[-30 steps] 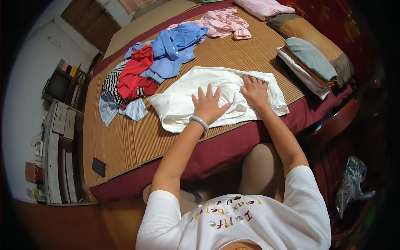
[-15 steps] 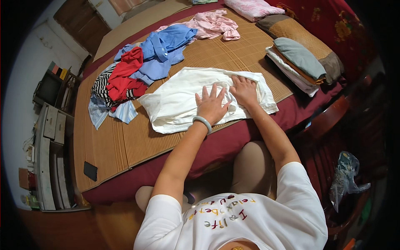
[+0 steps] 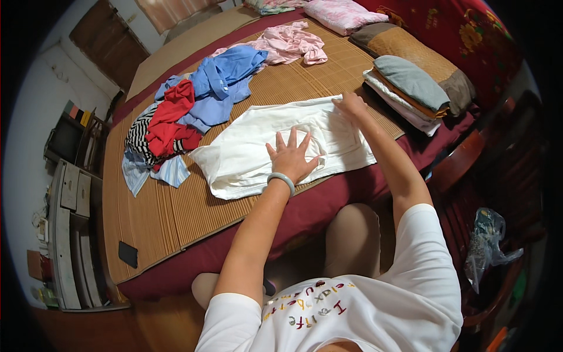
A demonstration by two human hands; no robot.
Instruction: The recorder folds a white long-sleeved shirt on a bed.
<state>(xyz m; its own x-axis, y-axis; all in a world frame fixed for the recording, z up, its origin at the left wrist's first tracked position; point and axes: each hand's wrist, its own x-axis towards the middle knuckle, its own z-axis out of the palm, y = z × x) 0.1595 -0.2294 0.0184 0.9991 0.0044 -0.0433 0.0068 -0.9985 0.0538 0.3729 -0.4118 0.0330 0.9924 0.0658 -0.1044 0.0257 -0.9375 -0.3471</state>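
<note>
A white garment (image 3: 246,141) lies spread on the woven bed mat, creased across its middle; its exact kind is hard to tell. My left hand (image 3: 292,159), with a pale bangle at the wrist, rests flat on the cloth with its fingers spread. At the far right corner, my right hand (image 3: 352,108) has its fingers closed on the garment's edge. To the right, beyond that corner, stands a stack of folded clothes (image 3: 410,88) with a grey piece on top.
A heap of loose clothes lies on the left, with a red garment (image 3: 170,114), a striped one and a blue shirt (image 3: 220,76). Pink cloth (image 3: 293,44) lies farther back. A pillow (image 3: 404,50) is behind the stack. A black phone (image 3: 128,254) sits near the mat's left corner.
My right hand has moved from lying on the cloth to the garment's far right corner, and that end is now spread flatter. The left hand stays spread on the cloth.
</note>
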